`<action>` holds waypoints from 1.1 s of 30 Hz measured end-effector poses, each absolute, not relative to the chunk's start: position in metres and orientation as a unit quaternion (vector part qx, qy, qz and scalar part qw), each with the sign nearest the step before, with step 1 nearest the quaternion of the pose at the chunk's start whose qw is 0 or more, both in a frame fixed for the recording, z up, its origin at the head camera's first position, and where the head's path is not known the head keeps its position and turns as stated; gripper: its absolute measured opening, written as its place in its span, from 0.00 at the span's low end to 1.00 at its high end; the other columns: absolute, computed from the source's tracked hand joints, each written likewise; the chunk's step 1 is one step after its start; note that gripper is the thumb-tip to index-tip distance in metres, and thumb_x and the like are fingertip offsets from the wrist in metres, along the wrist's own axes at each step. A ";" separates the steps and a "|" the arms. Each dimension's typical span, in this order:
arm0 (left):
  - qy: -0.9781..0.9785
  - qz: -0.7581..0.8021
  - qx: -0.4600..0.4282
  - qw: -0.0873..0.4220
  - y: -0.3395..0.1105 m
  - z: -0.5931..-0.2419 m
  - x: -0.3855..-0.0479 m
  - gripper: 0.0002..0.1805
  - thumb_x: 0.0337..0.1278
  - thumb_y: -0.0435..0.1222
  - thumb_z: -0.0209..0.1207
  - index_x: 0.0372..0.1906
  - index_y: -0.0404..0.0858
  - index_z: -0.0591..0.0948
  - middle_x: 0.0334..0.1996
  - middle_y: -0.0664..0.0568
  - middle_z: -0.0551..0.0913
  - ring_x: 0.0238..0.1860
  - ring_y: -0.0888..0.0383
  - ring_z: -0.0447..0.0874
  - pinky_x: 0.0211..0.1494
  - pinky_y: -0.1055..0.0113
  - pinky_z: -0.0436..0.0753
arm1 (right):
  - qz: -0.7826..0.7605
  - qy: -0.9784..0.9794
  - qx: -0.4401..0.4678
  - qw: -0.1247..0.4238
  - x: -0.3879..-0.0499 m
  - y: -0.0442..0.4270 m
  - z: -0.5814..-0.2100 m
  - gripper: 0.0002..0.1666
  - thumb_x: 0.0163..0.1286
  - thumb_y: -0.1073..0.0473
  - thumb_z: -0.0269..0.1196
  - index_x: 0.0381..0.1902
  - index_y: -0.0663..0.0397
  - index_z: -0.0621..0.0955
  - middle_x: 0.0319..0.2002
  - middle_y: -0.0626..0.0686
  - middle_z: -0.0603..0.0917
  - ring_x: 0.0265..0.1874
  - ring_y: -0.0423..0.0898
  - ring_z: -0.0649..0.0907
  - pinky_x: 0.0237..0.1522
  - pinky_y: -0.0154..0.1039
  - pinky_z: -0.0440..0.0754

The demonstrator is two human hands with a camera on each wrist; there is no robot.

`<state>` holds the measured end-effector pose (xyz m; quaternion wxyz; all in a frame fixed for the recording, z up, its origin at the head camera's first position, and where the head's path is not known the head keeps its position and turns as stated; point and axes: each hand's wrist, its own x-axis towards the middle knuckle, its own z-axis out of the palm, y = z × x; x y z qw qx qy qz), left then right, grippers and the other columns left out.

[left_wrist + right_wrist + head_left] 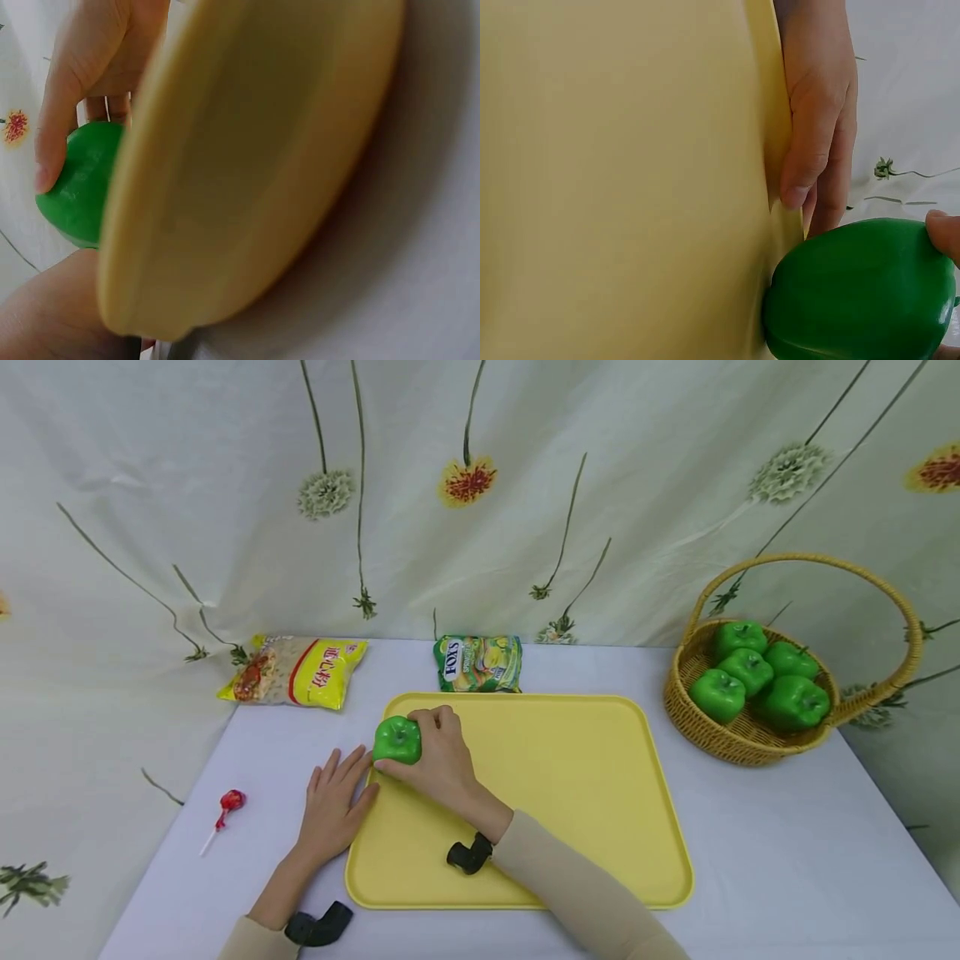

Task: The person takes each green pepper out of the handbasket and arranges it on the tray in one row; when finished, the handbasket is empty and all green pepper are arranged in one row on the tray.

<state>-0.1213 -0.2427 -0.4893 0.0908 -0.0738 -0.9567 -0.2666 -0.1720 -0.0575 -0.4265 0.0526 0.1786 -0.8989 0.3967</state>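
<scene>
My right hand [442, 756] holds a green bell pepper [397, 739] between thumb and fingers, over the far left corner of a yellow tray [570, 793]. My left hand [335, 806] lies beside the tray's left edge, fingers extended, its fingertips close to the pepper. From the left wrist view, the green bell pepper [84, 180] shows partly behind the tray's raised rim [150, 150]. In the right wrist view the left thumb [806, 161] touches or nearly touches the tray's side, and the pepper [862, 292] sits just below it.
A wicker basket [705, 739] with several green bell peppers [795, 702] stands at the far right, its tall handle raised. Behind the tray lie a yellow food bag [300, 672] and a green candy bag [480, 664]. A red lollipop [231, 802] lies at the left.
</scene>
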 end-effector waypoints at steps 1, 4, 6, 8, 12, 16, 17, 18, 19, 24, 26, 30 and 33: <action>-0.957 -0.266 -0.073 0.090 -0.242 -0.489 -0.121 0.27 0.69 0.40 0.52 0.69 0.35 0.68 0.71 0.37 0.65 0.74 0.29 0.48 0.70 0.28 0.43 | 0.393 -0.900 0.180 0.053 -0.172 -0.058 -0.427 0.40 0.53 0.36 0.73 0.57 0.50 0.74 0.48 0.52 0.69 0.47 0.44 0.72 0.45 0.34 0.78; -0.958 -0.264 -0.072 0.090 -0.241 -0.489 -0.121 0.28 0.69 0.40 0.53 0.69 0.32 0.68 0.71 0.36 0.65 0.74 0.29 0.48 0.70 0.29 0.43 | 0.392 -0.900 0.182 0.050 -0.172 -0.058 -0.428 0.40 0.52 0.37 0.74 0.57 0.49 0.73 0.49 0.52 0.69 0.47 0.45 0.72 0.46 0.34 0.78; -0.958 -0.263 -0.072 0.090 -0.241 -0.490 -0.121 0.28 0.68 0.39 0.53 0.69 0.32 0.68 0.71 0.36 0.65 0.74 0.29 0.48 0.70 0.29 0.43 | 0.392 -0.900 0.184 0.047 -0.172 -0.058 -0.428 0.41 0.51 0.39 0.75 0.58 0.49 0.73 0.49 0.53 0.69 0.47 0.45 0.72 0.48 0.35 0.78; -0.958 -0.263 -0.073 0.090 -0.241 -0.490 -0.121 0.28 0.68 0.39 0.53 0.69 0.32 0.68 0.71 0.37 0.65 0.74 0.29 0.48 0.70 0.29 0.43 | 0.394 -0.899 0.188 0.044 -0.171 -0.057 -0.429 0.42 0.51 0.40 0.75 0.59 0.50 0.73 0.49 0.53 0.69 0.48 0.45 0.72 0.49 0.36 0.78; -0.957 -0.263 -0.076 0.093 -0.242 -0.491 -0.121 0.27 0.68 0.39 0.53 0.69 0.33 0.69 0.71 0.37 0.65 0.74 0.29 0.48 0.70 0.29 0.44 | 0.388 -0.899 0.198 0.046 -0.171 -0.057 -0.430 0.43 0.51 0.42 0.76 0.61 0.50 0.72 0.50 0.53 0.69 0.49 0.46 0.72 0.51 0.37 0.79; -0.957 -0.263 -0.076 0.095 -0.242 -0.491 -0.122 0.27 0.68 0.40 0.53 0.69 0.34 0.69 0.71 0.37 0.65 0.74 0.29 0.48 0.69 0.28 0.44 | 0.385 -0.898 0.209 0.048 -0.171 -0.057 -0.430 0.44 0.51 0.43 0.77 0.62 0.50 0.72 0.51 0.54 0.69 0.50 0.46 0.72 0.51 0.37 0.79; -0.957 -0.263 -0.076 0.095 -0.242 -0.491 -0.122 0.27 0.68 0.40 0.53 0.69 0.34 0.69 0.71 0.37 0.65 0.74 0.28 0.48 0.69 0.28 0.44 | 0.385 -0.897 0.211 0.047 -0.171 -0.057 -0.430 0.44 0.50 0.43 0.77 0.62 0.50 0.72 0.51 0.54 0.69 0.50 0.46 0.72 0.51 0.37 0.79; -0.957 -0.262 -0.075 0.096 -0.241 -0.491 -0.122 0.28 0.69 0.40 0.53 0.69 0.34 0.69 0.71 0.36 0.65 0.74 0.28 0.48 0.69 0.28 0.44 | 0.387 -0.896 0.213 0.047 -0.171 -0.057 -0.430 0.44 0.50 0.44 0.77 0.62 0.50 0.72 0.51 0.54 0.69 0.50 0.46 0.72 0.51 0.37 0.79; -0.957 -0.262 -0.075 0.096 -0.241 -0.492 -0.122 0.27 0.69 0.40 0.53 0.69 0.34 0.69 0.71 0.36 0.65 0.74 0.28 0.48 0.69 0.28 0.44 | 0.386 -0.896 0.214 0.045 -0.171 -0.057 -0.430 0.45 0.50 0.43 0.77 0.62 0.50 0.72 0.52 0.54 0.69 0.50 0.46 0.72 0.51 0.37 0.79; -0.957 -0.262 -0.075 0.096 -0.241 -0.491 -0.123 0.28 0.69 0.41 0.52 0.69 0.33 0.68 0.71 0.36 0.65 0.74 0.28 0.48 0.70 0.28 0.44 | 0.377 -0.899 0.216 0.048 -0.170 -0.056 -0.430 0.45 0.49 0.40 0.76 0.62 0.47 0.72 0.53 0.53 0.69 0.51 0.45 0.72 0.49 0.36 0.79; -0.957 -0.262 -0.075 0.096 -0.241 -0.491 -0.123 0.28 0.69 0.41 0.52 0.69 0.34 0.68 0.71 0.36 0.65 0.74 0.28 0.48 0.69 0.28 0.44 | 0.368 -0.903 0.216 0.056 -0.169 -0.056 -0.430 0.46 0.49 0.37 0.76 0.62 0.46 0.72 0.53 0.52 0.69 0.51 0.44 0.72 0.48 0.35 0.79; -0.957 -0.262 -0.075 0.098 -0.242 -0.491 -0.123 0.28 0.70 0.41 0.52 0.69 0.34 0.68 0.71 0.37 0.65 0.74 0.29 0.48 0.69 0.28 0.44 | 0.354 -0.906 0.219 0.073 -0.168 -0.052 -0.427 0.47 0.48 0.33 0.74 0.62 0.45 0.73 0.54 0.52 0.70 0.51 0.44 0.71 0.47 0.34 0.78; -0.957 -0.262 -0.075 0.101 -0.242 -0.492 -0.123 0.27 0.69 0.40 0.52 0.69 0.34 0.68 0.71 0.37 0.65 0.74 0.29 0.48 0.69 0.28 0.45 | 0.356 -0.903 0.229 0.078 -0.168 -0.042 -0.422 0.47 0.49 0.34 0.74 0.63 0.47 0.73 0.55 0.52 0.71 0.53 0.45 0.72 0.49 0.36 0.78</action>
